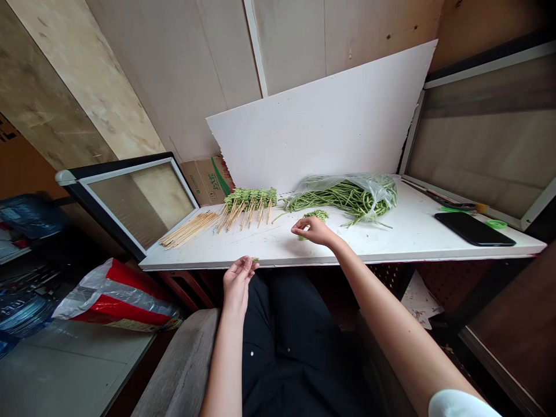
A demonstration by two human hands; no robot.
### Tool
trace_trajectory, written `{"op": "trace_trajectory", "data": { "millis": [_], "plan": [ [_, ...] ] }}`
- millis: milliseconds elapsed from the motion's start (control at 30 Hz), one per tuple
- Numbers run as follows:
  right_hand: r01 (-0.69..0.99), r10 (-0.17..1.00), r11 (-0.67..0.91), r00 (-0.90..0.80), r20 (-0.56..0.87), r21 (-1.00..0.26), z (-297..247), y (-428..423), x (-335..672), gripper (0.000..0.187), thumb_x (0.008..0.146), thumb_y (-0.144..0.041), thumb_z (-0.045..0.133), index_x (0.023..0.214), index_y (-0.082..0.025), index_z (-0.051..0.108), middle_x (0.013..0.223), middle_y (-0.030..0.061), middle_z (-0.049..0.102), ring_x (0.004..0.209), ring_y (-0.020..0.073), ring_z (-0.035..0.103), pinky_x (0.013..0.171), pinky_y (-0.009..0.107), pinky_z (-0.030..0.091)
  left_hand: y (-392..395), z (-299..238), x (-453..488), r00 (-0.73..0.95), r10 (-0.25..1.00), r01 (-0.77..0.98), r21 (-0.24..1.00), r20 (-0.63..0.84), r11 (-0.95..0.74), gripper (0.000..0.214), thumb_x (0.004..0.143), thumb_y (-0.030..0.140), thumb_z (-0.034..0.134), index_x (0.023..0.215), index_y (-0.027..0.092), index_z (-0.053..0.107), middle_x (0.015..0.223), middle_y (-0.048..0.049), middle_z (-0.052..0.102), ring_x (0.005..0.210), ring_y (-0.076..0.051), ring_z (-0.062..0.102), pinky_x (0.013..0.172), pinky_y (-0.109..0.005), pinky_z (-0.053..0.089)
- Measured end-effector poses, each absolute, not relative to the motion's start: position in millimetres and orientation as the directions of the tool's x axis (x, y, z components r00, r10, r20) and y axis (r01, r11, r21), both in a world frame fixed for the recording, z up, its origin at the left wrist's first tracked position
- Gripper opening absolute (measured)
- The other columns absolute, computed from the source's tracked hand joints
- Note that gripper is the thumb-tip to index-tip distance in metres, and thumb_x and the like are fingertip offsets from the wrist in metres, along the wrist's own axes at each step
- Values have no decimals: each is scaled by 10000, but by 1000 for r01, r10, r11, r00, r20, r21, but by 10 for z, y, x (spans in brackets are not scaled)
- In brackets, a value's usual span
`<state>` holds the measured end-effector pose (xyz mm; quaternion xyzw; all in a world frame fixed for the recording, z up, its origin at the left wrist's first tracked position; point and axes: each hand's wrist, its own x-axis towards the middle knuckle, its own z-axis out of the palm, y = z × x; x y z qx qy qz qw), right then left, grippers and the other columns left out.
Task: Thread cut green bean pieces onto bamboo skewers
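Note:
My left hand is closed just in front of the table's front edge, with a small piece of green bean between thumb and fingertips. Over the table, my right hand has its fingers curled together in a pinch; what they hold, if anything, is too small to make out. Behind and partly under it lies a small pile of cut bean pieces. Farther back sits a clear plastic bag of long green beans. To the left are skewers threaded with beans, stacked with their sticks pointing forward.
Bare wooden skewers lie at the left of the white table. A black phone, scissors and a green ring are on the right. A white board leans behind; a cardboard box stands back left.

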<state>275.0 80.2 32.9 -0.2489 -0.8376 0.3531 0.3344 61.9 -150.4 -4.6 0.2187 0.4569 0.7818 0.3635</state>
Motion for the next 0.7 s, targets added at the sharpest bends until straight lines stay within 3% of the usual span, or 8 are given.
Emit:
{"op": "trace_trajectory", "data": {
  "millis": [233, 700],
  "plan": [
    [202, 662, 628, -646, 379, -752, 367, 760, 2774, 316, 917, -477, 717, 924, -179, 820, 985, 114, 815, 893, 250, 737, 757, 315, 545, -1514, -11, 602, -643, 765, -372, 871, 7, -320, 500, 622, 353, 1015, 979, 140, 737, 960, -102, 811, 832, -178, 770, 752, -250, 503],
    [136, 618, 660, -658, 431, -739, 407, 819, 2692, 324, 917, -496, 720, 920, -188, 819, 921, 105, 808, 859, 247, 732, 727, 326, 578, -1438, 28, 593, -649, 759, -317, 891, 48, -326, 489, 646, 369, 1004, 984, 141, 733, 962, -96, 809, 917, -197, 780, 781, -255, 480]
  ]
}}
